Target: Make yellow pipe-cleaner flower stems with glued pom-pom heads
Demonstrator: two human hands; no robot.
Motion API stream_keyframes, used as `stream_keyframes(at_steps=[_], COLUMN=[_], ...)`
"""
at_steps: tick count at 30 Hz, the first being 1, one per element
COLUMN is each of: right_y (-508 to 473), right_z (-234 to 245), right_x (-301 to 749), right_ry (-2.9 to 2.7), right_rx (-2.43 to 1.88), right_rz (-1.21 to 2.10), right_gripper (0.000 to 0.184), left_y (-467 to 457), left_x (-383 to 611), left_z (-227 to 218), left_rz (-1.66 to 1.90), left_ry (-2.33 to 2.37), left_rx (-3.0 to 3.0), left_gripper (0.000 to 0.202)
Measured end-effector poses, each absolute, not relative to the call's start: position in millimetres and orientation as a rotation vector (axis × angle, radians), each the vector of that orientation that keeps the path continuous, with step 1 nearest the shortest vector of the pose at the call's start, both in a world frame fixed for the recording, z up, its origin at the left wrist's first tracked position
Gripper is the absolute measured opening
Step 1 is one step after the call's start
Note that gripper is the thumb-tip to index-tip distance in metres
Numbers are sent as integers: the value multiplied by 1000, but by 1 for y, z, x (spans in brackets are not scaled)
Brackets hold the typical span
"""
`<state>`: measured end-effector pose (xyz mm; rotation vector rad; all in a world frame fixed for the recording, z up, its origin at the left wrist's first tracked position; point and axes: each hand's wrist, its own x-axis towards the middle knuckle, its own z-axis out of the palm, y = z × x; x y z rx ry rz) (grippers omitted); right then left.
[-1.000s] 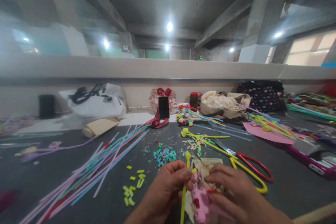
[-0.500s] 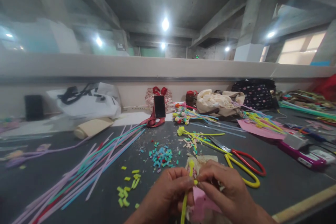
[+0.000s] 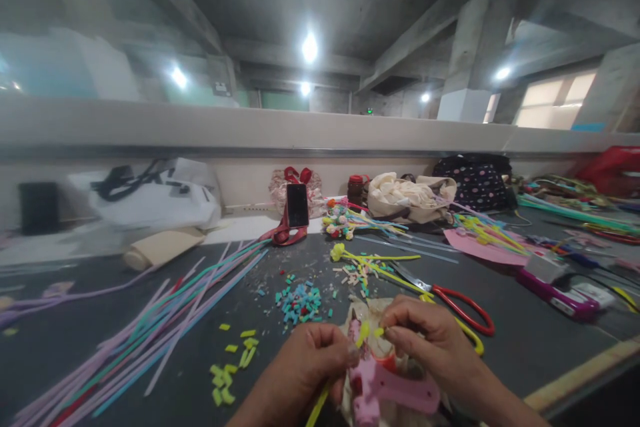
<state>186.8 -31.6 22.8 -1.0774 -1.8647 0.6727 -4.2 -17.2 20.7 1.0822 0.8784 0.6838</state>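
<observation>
My left hand [image 3: 320,353] pinches a yellow fuzzy stem [image 3: 320,403], its short tip poking up past the fingers. Between the thumb and fingertips of my right hand [image 3: 425,337] is a small yellow piece [image 3: 379,332], held just right of the stem's tip and apart from it. Under and between the hands lies a pink glue gun [image 3: 395,390] on a crumpled beige cloth [image 3: 373,310]. Small cut yellow pieces [image 3: 223,377] are scattered left of my left hand. Scissors [image 3: 463,307] with a red handle lie beyond my right hand, a yellow loop beside them.
Long lilac, teal and blue stems [image 3: 175,320] fan across the left. Blue cut bits [image 3: 300,303] lie mid-table. Behind stand a phone [image 3: 297,205], a red-lidded bottle [image 3: 356,190] and bags [image 3: 473,180]. A purple device [image 3: 555,293] with a cable sits at right.
My hands have drawn slightly apart, and the yellow piece has come away from the stem. The stem now slants more, and more of the glue gun shows. The view has shifted a little right.
</observation>
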Motion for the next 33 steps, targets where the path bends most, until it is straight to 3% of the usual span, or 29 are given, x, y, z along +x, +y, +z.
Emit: stream_keyframes(at_steps=[20, 33], right_y=[-26, -31], right_z=[30, 29], right_x=[193, 192], right_ry=[-2158, -2331], right_rx=[-844, -901], right_rz=[604, 348], right_gripper=[12, 12], left_y=[-18, -17], left_x=[-5, -5], left_z=[11, 7], left_rz=[587, 567], left_ry=[953, 967], left_rx=[1278, 1304], left_gripper=[12, 13])
